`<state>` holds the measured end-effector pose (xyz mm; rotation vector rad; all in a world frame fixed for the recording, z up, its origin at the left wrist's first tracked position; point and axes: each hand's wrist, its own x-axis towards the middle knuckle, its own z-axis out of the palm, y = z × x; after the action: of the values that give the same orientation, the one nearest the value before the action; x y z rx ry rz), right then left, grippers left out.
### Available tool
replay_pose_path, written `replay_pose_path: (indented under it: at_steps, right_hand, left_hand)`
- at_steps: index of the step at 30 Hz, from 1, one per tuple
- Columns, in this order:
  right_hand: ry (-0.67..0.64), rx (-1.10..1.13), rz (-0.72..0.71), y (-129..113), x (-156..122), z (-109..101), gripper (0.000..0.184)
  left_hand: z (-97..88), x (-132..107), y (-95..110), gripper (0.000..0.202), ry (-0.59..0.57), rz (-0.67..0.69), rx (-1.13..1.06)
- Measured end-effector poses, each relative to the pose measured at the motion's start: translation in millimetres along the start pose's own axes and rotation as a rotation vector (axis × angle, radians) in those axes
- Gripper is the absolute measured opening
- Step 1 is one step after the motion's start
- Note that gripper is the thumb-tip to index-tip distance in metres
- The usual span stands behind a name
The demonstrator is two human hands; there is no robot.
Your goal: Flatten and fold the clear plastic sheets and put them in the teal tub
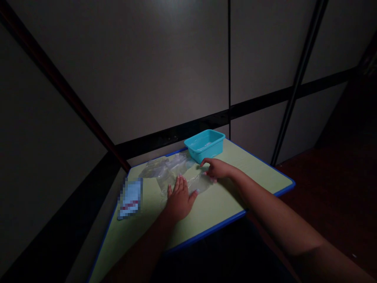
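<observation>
Crumpled clear plastic bags (154,167) lie across the middle and far left of the pale green table. My left hand (179,200) rests palm down on the near part of the plastic, its fingers stretched out and thumb apart. At the right edge of a clear plastic bag (200,183), my right hand (217,169) has its index finger extended and its other fingers curled at the plastic. Those curled fingers appear closed on the bag's edge, partly hidden from view. Just beyond my right hand stands a turquoise plastic basin (207,151), with something small and clear inside.
A light blue packet or cloth with a red band, blurred by pixels (129,198), lies at the table's left side. The table (256,169) has a blue rim. Behind it rise grey cabinet panels (176,78) with dark strips. The dark reddish floor (324,196) shows at right.
</observation>
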<state>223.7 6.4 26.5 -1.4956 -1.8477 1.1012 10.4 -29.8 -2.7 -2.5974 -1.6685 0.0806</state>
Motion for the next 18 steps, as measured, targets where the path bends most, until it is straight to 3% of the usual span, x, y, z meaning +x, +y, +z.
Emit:
replay_pose_path:
  at_steps: [8, 18]
  right_hand:
    - [-0.089, 0.267, -0.079, -5.5, -3.9, -3.2, 0.03]
    - [-0.076, 0.465, -0.233, -5.9, -0.9, 0.8, 0.037]
  left_hand:
    - [-1.3, -1.6, -0.8, 0.072, -0.036, 0.079, -0.039]
    - [-1.0, -1.1, -1.0, 0.073, 0.003, 0.121, -0.052]
